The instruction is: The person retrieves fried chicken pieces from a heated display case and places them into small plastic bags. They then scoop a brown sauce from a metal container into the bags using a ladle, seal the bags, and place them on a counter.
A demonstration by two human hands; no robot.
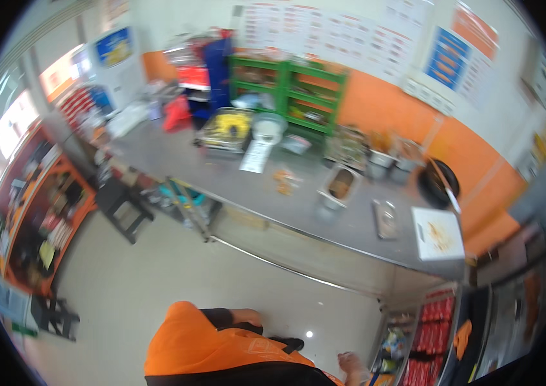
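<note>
My left hand [250, 317] hangs low in front of my orange shirt, over my dark trousers, at the bottom middle. Its fingers are blurred, and I see nothing clearly held in it. At the lower right, my right hand [348, 363] appears to wear a clear plastic glove. It is beside an open storage unit holding red packets [430, 333] and assorted bags [393, 342]. Blur hides its fingers. Before me stands a long stainless-steel table [297, 219], apart from both hands. A white cutting board [438, 235] with brown-orange residue lies at its right end.
On the table are a metal pan [340, 186], a clear-lidded package [386, 219], a black wok [439, 183], a tray with yellow food [227, 128] and a green rack [285, 91]. A dark stool [123, 207] and an orange shelf [48, 217] stand left. A low metal rail [292, 271] runs beneath.
</note>
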